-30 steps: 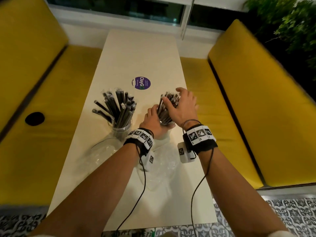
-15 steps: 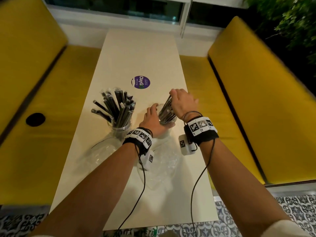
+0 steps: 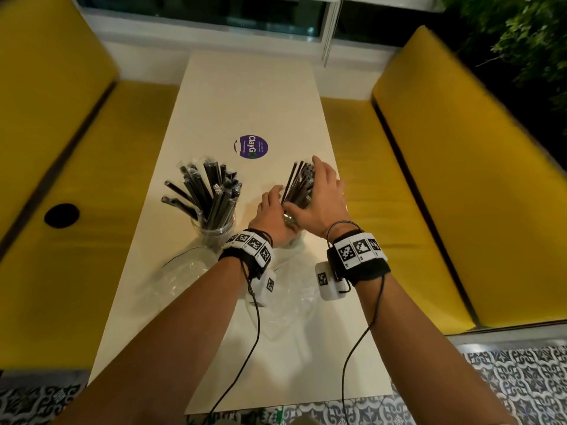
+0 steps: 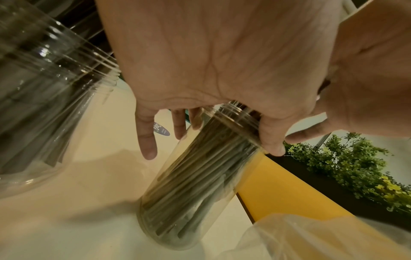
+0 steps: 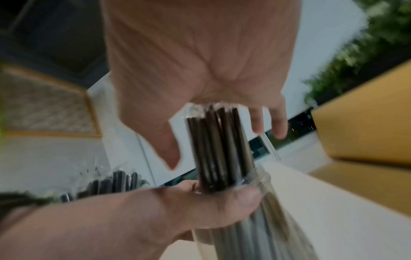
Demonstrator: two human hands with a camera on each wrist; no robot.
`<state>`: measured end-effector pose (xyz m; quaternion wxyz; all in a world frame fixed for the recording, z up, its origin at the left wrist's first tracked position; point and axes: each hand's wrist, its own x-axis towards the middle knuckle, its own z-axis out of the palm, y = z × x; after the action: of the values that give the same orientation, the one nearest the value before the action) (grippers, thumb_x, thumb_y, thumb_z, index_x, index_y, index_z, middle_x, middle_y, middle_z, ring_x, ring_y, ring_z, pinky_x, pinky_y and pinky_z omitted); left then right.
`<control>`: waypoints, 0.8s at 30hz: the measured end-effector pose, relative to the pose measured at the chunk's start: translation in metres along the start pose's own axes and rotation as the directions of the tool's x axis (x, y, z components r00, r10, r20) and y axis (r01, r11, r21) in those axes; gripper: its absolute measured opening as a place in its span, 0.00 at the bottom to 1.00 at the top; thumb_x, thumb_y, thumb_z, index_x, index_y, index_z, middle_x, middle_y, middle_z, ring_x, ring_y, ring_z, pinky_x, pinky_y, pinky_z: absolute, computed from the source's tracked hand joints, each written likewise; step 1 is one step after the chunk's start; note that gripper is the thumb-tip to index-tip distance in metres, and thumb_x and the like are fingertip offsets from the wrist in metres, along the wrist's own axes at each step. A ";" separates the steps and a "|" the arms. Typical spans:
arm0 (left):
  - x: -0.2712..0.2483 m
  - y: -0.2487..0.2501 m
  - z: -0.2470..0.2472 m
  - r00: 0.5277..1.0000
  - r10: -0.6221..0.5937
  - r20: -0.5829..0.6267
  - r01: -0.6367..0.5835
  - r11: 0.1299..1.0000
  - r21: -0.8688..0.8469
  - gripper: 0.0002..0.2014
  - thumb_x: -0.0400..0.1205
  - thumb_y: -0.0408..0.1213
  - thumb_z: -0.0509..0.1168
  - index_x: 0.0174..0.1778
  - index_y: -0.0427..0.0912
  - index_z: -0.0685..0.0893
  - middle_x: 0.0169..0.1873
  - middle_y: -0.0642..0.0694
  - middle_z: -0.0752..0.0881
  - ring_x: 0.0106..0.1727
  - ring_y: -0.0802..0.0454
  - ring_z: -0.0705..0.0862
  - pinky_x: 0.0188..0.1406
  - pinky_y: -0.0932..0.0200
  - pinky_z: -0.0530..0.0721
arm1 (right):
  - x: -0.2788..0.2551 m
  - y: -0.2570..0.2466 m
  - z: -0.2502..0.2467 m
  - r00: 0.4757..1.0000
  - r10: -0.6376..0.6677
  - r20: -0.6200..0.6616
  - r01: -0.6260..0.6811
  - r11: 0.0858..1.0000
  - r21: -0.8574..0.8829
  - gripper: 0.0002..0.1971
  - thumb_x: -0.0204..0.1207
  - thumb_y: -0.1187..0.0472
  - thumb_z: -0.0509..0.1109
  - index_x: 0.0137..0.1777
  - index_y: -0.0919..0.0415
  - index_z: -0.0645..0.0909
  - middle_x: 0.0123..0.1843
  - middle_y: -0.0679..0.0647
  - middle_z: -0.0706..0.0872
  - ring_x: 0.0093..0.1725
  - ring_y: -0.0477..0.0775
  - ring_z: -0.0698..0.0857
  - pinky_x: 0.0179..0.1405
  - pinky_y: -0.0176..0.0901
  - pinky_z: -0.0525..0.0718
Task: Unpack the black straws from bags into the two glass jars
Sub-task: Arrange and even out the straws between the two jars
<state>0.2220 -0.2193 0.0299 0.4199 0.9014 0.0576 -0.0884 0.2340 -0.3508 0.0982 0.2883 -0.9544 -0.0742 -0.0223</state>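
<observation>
The black straws (image 3: 299, 186) are standing bunched in the right-hand glass jar (image 4: 191, 190), just right of the head view's centre, their tips leaning toward the top of the frame. In the left wrist view that jar is sitting tilted on the white table (image 3: 245, 96). The left hand (image 3: 270, 214) is gripping the jar's neck, thumb curled across the glass just under the rim, as the right wrist view is showing. The right hand (image 3: 322, 199) is lying open over the straw tops, fingers straight and spread, palm touching their ends. To the left in the head view, a 2nd glass jar (image 3: 214, 233) is holding its own fan of wrapped black straws (image 3: 208, 191). Clear empty bags (image 3: 288, 302) are lying crumpled on the table in the lower middle, beneath the wrists. A round purple sticker (image 3: 250, 146) is sitting above both jars. Yellow benches (image 3: 429, 185) are flanking the table on both sides.
</observation>
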 end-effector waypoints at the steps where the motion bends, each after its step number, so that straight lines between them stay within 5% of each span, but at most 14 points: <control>1: 0.000 0.000 0.000 1.000 0.003 0.002 -0.003 1.000 0.005 0.53 0.75 0.50 0.79 0.90 0.46 0.52 0.83 0.41 0.64 0.85 0.39 0.68 0.81 0.35 0.75 | 0.000 -0.003 -0.002 1.000 -0.001 -0.016 0.001 1.000 -0.005 0.53 0.71 0.40 0.78 0.91 0.50 0.53 0.89 0.57 0.62 0.83 0.67 0.66 0.78 0.69 0.72; 4: 0.001 0.001 0.000 0.999 -0.026 0.024 0.026 1.000 0.001 0.59 0.74 0.62 0.78 0.91 0.46 0.49 0.85 0.42 0.60 0.86 0.40 0.65 0.84 0.36 0.71 | 0.015 -0.018 -0.009 0.981 -0.073 -0.179 0.067 0.997 -0.044 0.44 0.74 0.31 0.70 0.89 0.36 0.57 0.89 0.53 0.65 0.83 0.64 0.67 0.75 0.67 0.73; 6: 0.001 0.002 0.000 0.999 -0.036 0.020 0.036 0.999 -0.012 0.58 0.74 0.62 0.78 0.91 0.47 0.50 0.86 0.43 0.60 0.86 0.39 0.65 0.84 0.36 0.70 | 0.029 -0.025 -0.008 0.982 -0.123 -0.143 0.103 0.984 -0.143 0.36 0.79 0.33 0.67 0.86 0.35 0.63 0.85 0.53 0.70 0.80 0.63 0.72 0.73 0.62 0.76; 8: 0.001 0.002 0.000 1.000 -0.022 0.019 0.023 1.000 -0.021 0.57 0.74 0.60 0.79 0.91 0.46 0.52 0.85 0.42 0.61 0.86 0.38 0.67 0.83 0.34 0.72 | 0.037 -0.023 -0.003 0.987 -0.153 -0.057 0.145 0.982 -0.121 0.22 0.84 0.44 0.69 0.77 0.47 0.78 0.74 0.54 0.81 0.71 0.60 0.81 0.68 0.57 0.85; 10: 0.001 0.002 0.000 1.000 -0.007 0.008 0.007 1.000 -0.027 0.57 0.74 0.59 0.79 0.91 0.46 0.53 0.86 0.41 0.62 0.85 0.37 0.68 0.81 0.33 0.74 | 0.039 -0.017 0.001 0.978 -0.178 -0.112 0.174 0.984 -0.047 0.10 0.86 0.57 0.69 0.62 0.59 0.87 0.59 0.57 0.88 0.57 0.60 0.87 0.57 0.55 0.88; 13: 0.002 0.001 0.000 1.000 -0.017 0.000 0.017 0.999 -0.031 0.57 0.72 0.61 0.80 0.90 0.48 0.54 0.85 0.42 0.64 0.84 0.39 0.69 0.80 0.33 0.75 | 0.036 -0.010 0.001 0.959 -0.103 -0.263 0.117 0.992 0.040 0.10 0.88 0.62 0.64 0.57 0.62 0.87 0.55 0.57 0.89 0.52 0.59 0.87 0.54 0.55 0.88; 17: 0.003 0.000 0.002 1.000 -0.023 -0.002 0.023 0.999 -0.040 0.58 0.70 0.62 0.81 0.90 0.48 0.54 0.84 0.43 0.64 0.84 0.39 0.69 0.80 0.33 0.75 | 0.027 -0.010 0.002 0.985 -0.081 -0.154 0.055 0.984 -0.168 0.19 0.91 0.51 0.53 0.51 0.57 0.84 0.57 0.54 0.90 0.58 0.61 0.85 0.64 0.59 0.80; 21: 0.002 0.000 0.002 1.000 -0.014 -0.015 0.013 1.000 -0.014 0.57 0.72 0.57 0.82 0.90 0.47 0.54 0.84 0.42 0.64 0.84 0.38 0.69 0.78 0.32 0.77 | 0.016 -0.007 0.005 0.962 -0.192 -0.193 0.169 0.977 -0.128 0.21 0.89 0.46 0.57 0.73 0.52 0.83 0.73 0.48 0.86 0.73 0.54 0.79 0.72 0.55 0.75; 24: 0.002 0.000 0.002 1.000 -0.019 -0.012 0.019 1.000 -0.012 0.57 0.72 0.55 0.82 0.90 0.49 0.53 0.85 0.42 0.64 0.84 0.38 0.69 0.79 0.32 0.76 | 0.013 0.005 0.014 0.959 -0.251 -0.128 0.238 0.965 -0.110 0.20 0.90 0.53 0.60 0.78 0.52 0.80 0.75 0.51 0.85 0.73 0.57 0.79 0.72 0.56 0.79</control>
<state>0.2239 -0.2209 0.0282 0.4240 0.8988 0.0692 -0.0869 0.2478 -0.3454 0.0848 0.2427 -0.9464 -0.1698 -0.1287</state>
